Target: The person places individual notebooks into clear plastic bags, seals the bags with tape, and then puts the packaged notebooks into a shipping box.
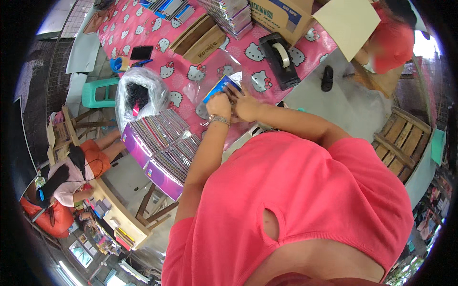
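Note:
A small blue notepad with a yellowish edge is between my hands at the near side of the table. Curled fingers of my left hand close on its near end. My right hand is closed on the same notepad from the right, its fingers bent over the top. Thin clear plastic lies around the pad and on the tablecloth; I cannot tell whether the pad is inside it. Left of my left forearm, spiral notebooks stand packed in rows with purple covers at the ends.
On the pink patterned tablecloth are a black tape dispenser, a wooden holder, a cardboard box, stacked notebooks and a phone. A bundle of clear plastic stands at left. Other people sit left and far right.

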`<state>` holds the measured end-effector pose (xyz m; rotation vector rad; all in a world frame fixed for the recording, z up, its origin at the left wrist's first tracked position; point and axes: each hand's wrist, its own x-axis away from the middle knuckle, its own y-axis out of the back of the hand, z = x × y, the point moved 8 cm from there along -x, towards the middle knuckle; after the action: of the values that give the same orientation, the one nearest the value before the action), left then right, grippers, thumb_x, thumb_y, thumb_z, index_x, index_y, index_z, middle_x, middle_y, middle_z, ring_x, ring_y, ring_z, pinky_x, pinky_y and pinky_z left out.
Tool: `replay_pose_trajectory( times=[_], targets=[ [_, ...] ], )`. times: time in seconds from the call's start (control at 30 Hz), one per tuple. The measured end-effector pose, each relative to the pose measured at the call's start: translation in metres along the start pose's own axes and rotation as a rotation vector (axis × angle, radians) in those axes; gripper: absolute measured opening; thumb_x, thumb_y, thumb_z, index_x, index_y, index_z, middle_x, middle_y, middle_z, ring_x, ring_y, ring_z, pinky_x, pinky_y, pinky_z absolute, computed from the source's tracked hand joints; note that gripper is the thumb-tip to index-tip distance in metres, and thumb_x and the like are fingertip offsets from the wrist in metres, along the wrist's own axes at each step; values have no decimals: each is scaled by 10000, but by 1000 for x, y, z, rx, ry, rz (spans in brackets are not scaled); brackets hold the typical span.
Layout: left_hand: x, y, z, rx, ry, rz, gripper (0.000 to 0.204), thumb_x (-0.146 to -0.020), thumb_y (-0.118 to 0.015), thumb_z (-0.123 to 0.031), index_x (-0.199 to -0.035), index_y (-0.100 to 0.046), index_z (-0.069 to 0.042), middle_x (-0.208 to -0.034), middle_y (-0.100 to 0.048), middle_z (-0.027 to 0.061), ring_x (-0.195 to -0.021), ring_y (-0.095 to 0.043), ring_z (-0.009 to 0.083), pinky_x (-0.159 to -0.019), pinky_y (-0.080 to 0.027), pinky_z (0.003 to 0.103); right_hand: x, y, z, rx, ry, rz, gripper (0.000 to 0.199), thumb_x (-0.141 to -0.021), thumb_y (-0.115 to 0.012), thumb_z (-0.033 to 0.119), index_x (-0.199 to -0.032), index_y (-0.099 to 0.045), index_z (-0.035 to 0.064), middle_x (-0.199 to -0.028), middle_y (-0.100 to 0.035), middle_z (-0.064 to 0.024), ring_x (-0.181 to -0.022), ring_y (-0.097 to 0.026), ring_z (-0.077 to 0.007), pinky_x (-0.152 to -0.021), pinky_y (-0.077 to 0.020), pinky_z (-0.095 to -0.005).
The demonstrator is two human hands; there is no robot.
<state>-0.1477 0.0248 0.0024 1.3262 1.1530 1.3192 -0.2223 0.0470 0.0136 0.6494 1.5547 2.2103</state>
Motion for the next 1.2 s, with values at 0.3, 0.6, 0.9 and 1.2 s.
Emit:
replay_pose_trajectory(
  times=[0.3, 0.6, 0.9, 1.2],
  targets=[
    [16, -28, -5, -213, 80, -160, 361, -819, -513, -134, -1089, -594, 92, -1079, -620, 242, -930, -639, 291, -775, -535, 372, 181, -9, -189, -1055, -947, -598, 261, -851, -630, 183, -1034, -597, -1, -943, -604, -149, -788, -611, -255, -706, -496, -372],
    [13, -16, -16, -39, 133, 94, 831, -769, -587, -474, -1267, -401, 165, -1260, -477, 332, -1155, -503, 407, -990, -391, 445, 162, -13, -203, -1417, -1025, -671, 156, -841, -651, 136, -932, -633, 10, -717, -587, -34, -605, -575, -143, -562, -487, -273],
    [21, -32, -9, -215, 34, 74, 551, -883, -488, -207, -1290, -391, 152, -1267, -482, 320, -1166, -518, 373, -998, -387, 428, 178, -20, -179, -1662, -756, -897, 94, -880, -601, 91, -919, -565, 15, -897, -558, -58, -840, -590, -179, -741, -503, -283],
    [36, -25, 1, 46, 55, -170, 433, -779, -540, -143, -1166, -561, 50, -1233, -540, 227, -1187, -496, 320, -1045, -333, 444, 114, -89, -93, -2172, -632, 173, 222, -932, -529, 237, -741, -473, 139, -617, -420, 45, -539, -395, -79, -476, -314, -203]
  ],
)
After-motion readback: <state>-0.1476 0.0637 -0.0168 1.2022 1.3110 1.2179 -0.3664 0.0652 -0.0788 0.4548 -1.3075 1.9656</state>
